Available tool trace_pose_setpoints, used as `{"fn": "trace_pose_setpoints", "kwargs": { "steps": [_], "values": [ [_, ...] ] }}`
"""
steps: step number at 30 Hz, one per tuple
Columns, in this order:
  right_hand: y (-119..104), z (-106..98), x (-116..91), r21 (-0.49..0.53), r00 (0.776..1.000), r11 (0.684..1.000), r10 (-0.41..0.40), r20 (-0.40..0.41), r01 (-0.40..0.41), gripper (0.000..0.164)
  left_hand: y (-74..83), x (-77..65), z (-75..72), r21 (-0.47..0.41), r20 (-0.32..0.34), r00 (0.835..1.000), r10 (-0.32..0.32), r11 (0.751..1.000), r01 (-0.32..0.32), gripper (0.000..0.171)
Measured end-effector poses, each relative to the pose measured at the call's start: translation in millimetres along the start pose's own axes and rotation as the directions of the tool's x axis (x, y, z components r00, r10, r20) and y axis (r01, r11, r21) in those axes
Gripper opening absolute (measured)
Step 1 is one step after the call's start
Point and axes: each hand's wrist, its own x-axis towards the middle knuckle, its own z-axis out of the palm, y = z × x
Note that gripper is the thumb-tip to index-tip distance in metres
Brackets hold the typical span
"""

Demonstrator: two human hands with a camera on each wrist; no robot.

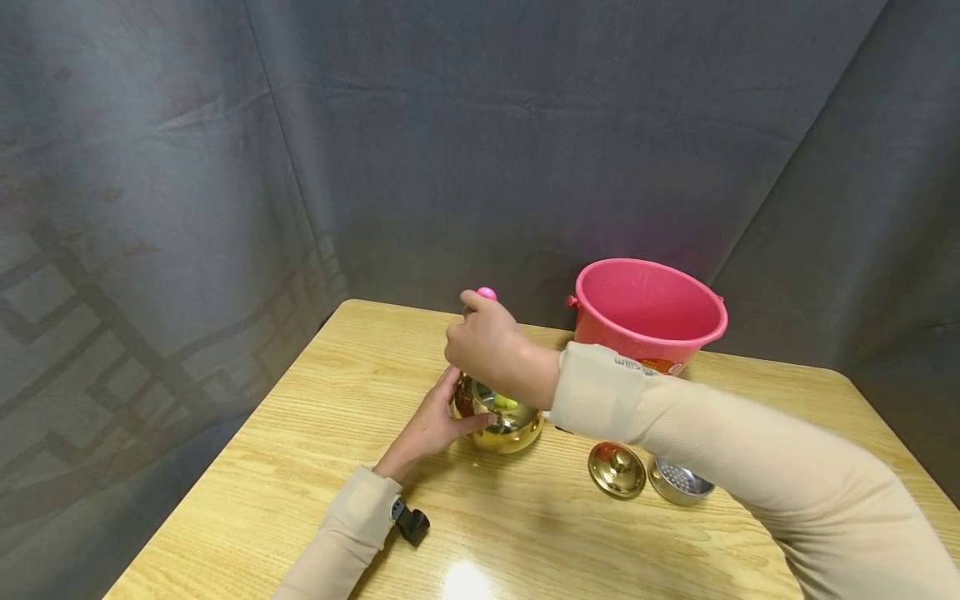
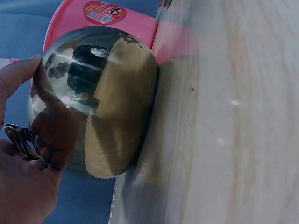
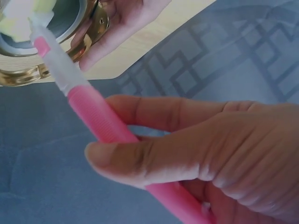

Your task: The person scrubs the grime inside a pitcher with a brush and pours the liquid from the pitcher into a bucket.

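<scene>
A round golden teapot (image 1: 501,437) stands upright on the wooden table, its mouth uncovered. My left hand (image 1: 429,425) holds it from the left, thumb on the near side and fingers around the far side by the rim. Above the mouth, my right hand (image 1: 491,346) grips a brush-like tool with a pink-and-white handle (image 3: 100,114); its pink end (image 1: 487,293) pokes out above the fist. The tool slants down into the teapot, where something yellow-green (image 1: 505,402) shows. To the right lie the golden lid (image 1: 617,472), knob up, and a perforated metal strainer (image 1: 681,483).
A pink bucket (image 1: 637,329) stands at the back of the table behind my right forearm. My right sleeve (image 1: 750,442) reaches across the table over the strainer. Grey curtains (image 1: 525,167) hang behind the table. A small black device (image 1: 411,523) sits at my left wrist.
</scene>
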Motion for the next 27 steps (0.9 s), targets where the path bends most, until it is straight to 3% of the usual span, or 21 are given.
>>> {"fn": "trace_pose_setpoints", "kwargs": {
  "steps": [3,16,21,27],
  "values": [
    [-3.5,-1.4,-2.4,-0.014,1.000,1.000,0.021,-0.006,-0.021,0.012,-10.7,1.0,0.8,0.038,-0.006,1.000,0.004,0.999,-0.004,0.094],
    [-12.8,-6.4,-6.2,-0.031,0.995,0.997,0.074,0.062,-0.072,0.009,-11.8,-0.5,-0.5,0.048,-0.001,1.000,0.013,0.999,-0.013,0.091],
    [-17.0,-8.1,-7.5,-0.070,0.993,0.994,0.086,0.084,-0.080,0.009,-12.2,-1.3,-1.4,0.057,0.002,1.000,-0.013,0.998,0.013,0.087],
    [-19.7,-9.1,-9.7,-0.044,0.990,0.994,0.103,0.099,-0.100,0.010,-11.9,-1.8,-1.7,0.063,0.000,1.000,-0.027,0.998,0.027,0.085]
  ]
}}
